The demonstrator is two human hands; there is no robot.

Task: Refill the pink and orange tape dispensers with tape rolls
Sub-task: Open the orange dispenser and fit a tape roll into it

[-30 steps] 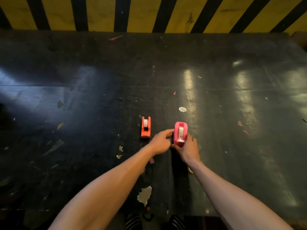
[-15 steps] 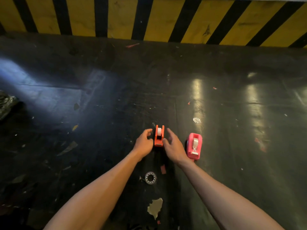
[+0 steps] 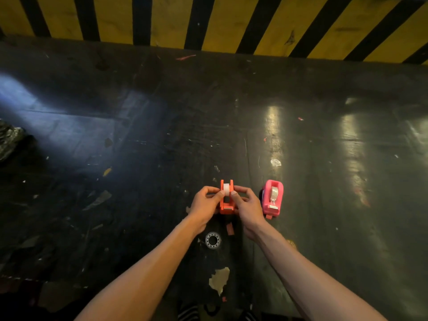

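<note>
The small orange tape dispenser (image 3: 225,206) stands on the dark floor, with a white tape roll (image 3: 226,189) seated between its side walls. My left hand (image 3: 206,206) pinches it from the left and my right hand (image 3: 246,206) from the right, thumbs and fingertips touching the roll. To the right, apart from my hands, the pink tape dispenser (image 3: 273,200) stands with a tape roll in it and its metal cutter toward me.
A metal bearing ring (image 3: 212,240) lies on the floor just below my left wrist. Paper and tape scraps are scattered about, with a pale patch (image 3: 219,279) nearer me. A yellow-and-black striped wall (image 3: 208,22) bounds the far side. A crumpled dark bag (image 3: 9,141) sits at the left edge.
Both hands left the pink dispenser, moved left to the orange one, and have closed on it and its roll. The camera has shifted, bringing the bearing ring into view.
</note>
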